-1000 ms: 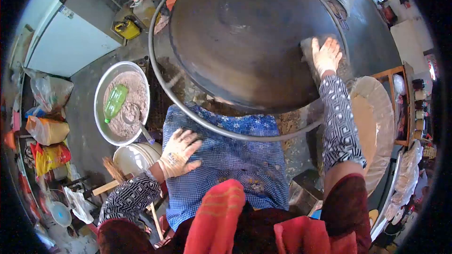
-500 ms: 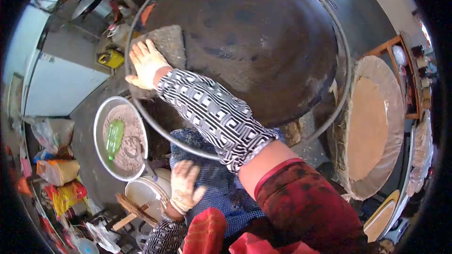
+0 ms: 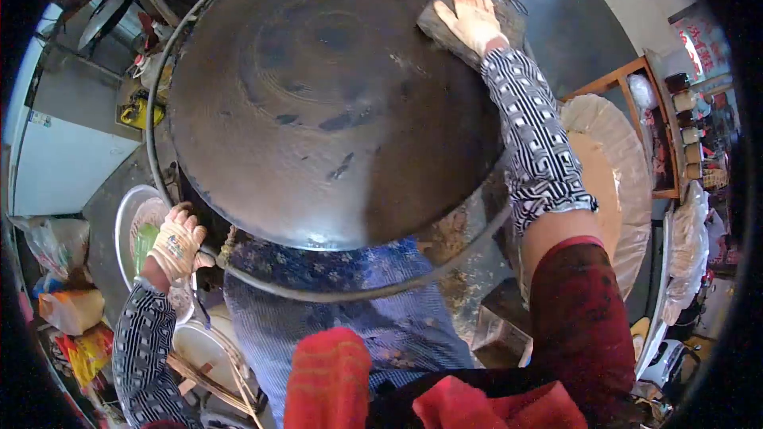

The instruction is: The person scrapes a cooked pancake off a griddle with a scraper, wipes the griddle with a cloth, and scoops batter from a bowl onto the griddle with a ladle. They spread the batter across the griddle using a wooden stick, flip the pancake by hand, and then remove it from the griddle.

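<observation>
A large round dark griddle fills the upper middle of the view, its surface smeared with faint curved streaks. My right hand, in a pale glove, lies flat with fingers stretched on a grey-brown cloth pad at the griddle's upper right edge. A metal ring runs around the griddle, standing off from its near edge. My gloved left hand is at the ring's left side, its fingers curled over it. Just behind that hand is a metal basin with a green bottle in it, partly covered.
On the right stands a wide round container lined with clear plastic, holding tan material. A wooden-framed shelf is beyond it. A white bucket with sticks across it sits at lower left, near several plastic bags. A yellow container stands left of the griddle.
My right hand and the pad have swept from the griddle's left side to its upper right. My left hand has risen from beside my lap to the ring. The view has shifted.
</observation>
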### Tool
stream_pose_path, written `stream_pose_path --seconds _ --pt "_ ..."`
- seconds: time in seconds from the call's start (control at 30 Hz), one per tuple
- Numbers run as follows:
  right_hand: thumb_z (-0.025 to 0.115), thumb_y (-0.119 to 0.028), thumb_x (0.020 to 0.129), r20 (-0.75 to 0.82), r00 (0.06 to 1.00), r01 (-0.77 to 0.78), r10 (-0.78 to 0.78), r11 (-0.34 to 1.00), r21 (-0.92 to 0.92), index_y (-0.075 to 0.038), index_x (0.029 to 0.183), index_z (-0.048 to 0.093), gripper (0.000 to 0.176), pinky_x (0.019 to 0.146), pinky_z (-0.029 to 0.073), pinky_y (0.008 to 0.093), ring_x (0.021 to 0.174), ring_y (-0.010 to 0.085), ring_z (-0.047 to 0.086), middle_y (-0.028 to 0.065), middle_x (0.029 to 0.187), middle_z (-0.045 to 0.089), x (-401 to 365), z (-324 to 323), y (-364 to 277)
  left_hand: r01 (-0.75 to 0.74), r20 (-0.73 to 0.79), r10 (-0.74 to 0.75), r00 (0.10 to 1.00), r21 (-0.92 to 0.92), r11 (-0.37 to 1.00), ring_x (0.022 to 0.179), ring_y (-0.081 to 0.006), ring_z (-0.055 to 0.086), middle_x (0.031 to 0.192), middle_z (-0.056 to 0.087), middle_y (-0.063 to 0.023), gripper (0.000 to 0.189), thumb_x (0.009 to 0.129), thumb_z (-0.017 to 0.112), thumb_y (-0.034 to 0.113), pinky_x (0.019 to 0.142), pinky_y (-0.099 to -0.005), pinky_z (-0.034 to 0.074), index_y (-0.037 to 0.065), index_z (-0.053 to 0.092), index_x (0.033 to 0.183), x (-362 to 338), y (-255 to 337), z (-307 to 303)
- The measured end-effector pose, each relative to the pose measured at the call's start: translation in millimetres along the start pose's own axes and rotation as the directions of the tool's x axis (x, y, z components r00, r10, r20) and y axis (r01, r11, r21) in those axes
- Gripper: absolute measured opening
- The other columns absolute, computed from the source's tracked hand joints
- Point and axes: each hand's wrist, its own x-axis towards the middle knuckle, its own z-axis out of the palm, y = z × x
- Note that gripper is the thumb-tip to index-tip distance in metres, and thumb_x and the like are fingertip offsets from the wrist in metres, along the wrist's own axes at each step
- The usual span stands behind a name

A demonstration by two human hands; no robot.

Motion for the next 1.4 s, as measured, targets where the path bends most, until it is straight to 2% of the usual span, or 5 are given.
stream_pose_path --seconds 0.4,0.67,0.87,1.07,1.4 --pt "0.032 -0.057 0.096 0.050 0.997 0.066 -0.066 0.998 -0.001 -0.004 0.150 0.026 0.076 0.119 0.009 0.0457 0.146 0.0320 0.018 0.0164 0.156 0.024 -152 -34 -27 0.430 0.242 -0.357 0.902 -0.563 0.705 0.082 -0.0336 0.064 0.081 0.066 -0.0149 0.039 0.076 0.071 0.042 0.084 -0.0497 0.047 0.006 0.065 0.089 134 292 -108" --pt "0.033 -0.054 0.096 0.057 0.993 0.105 -0.104 0.994 -0.015 0.000 0.150 0.023 0.077 0.118 0.006 0.0484 0.146 0.0338 0.015 0.0184 0.157 0.019 -240 -63 -131 -0.053 -0.776 -0.450 0.441 -0.524 0.850 0.102 -0.0378 0.052 0.116 0.053 -0.0209 0.051 0.074 0.062 0.008 0.095 -0.0502 0.040 -0.002 0.052 0.123 87 232 -111" --pt "0.037 -0.051 0.094 -0.008 0.980 0.198 -0.201 0.956 0.216 0.005 0.146 0.029 0.076 0.117 0.006 0.0526 0.145 0.0388 0.016 0.0238 0.154 0.024 -258 -83 -257 0.401 -0.411 -0.905 0.113 -0.814 0.420 0.111 -0.0402 0.054 0.118 0.057 -0.0280 0.050 0.100 0.046 0.037 0.098 -0.0437 0.041 -0.005 0.052 0.124 1 16 12" --pt "0.038 -0.053 0.094 -0.011 0.905 0.415 -0.425 0.877 0.242 0.004 0.147 0.028 0.078 0.117 0.007 0.0524 0.145 0.0371 0.018 0.0228 0.153 0.027 -242 -102 -383 -0.300 0.109 -0.909 0.402 -0.922 -0.243 0.073 -0.0165 0.053 0.085 0.060 -0.0058 0.046 0.096 0.051 0.049 0.066 -0.0321 0.045 0.004 0.061 0.102 60 -58 77" --pt "0.056 -0.041 0.087 0.113 0.932 0.302 -0.345 0.910 0.283 0.008 0.134 0.043 0.069 0.111 0.024 0.0514 0.134 0.0406 0.033 0.0268 0.142 0.040 -254 -135 -234 -0.608 0.222 -0.956 0.192 -0.738 -0.294 0.040 -0.0135 0.047 0.054 0.047 -0.0032 0.038 0.102 0.043 0.040 0.038 -0.0289 0.040 0.009 0.042 0.081 85 177 12"
